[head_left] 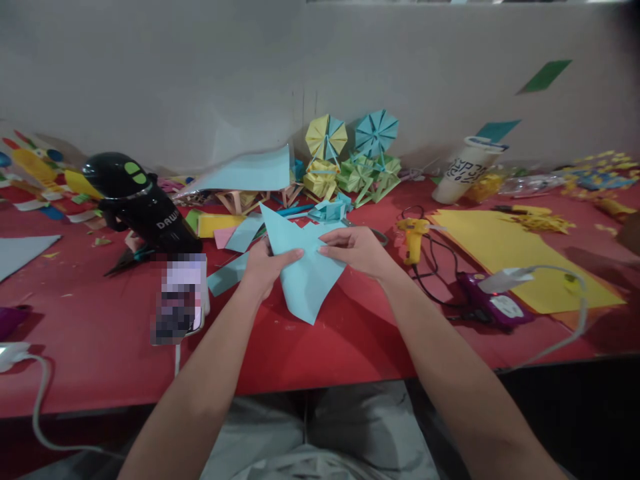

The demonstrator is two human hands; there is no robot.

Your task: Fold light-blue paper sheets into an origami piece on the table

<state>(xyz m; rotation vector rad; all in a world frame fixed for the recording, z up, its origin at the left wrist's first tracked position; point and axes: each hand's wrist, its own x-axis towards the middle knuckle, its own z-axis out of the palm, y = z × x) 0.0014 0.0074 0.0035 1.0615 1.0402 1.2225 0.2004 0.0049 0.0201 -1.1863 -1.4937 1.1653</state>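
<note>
My left hand [267,265] and my right hand [357,250] both grip a light blue sheet of paper [305,277], folded into a pointed shape and held just above the red table [320,347]. The left thumb presses on the sheet's middle; the right fingers pinch its upper right edge. The sheet's lower tip points toward me.
A black heat gun [140,203] and a phone [180,300] lie to the left. Folded paper fans [350,153] stand at the back. A yellow glue gun [414,237], a purple device [493,303], a yellow sheet [525,257] and a glue bottle [465,170] are to the right.
</note>
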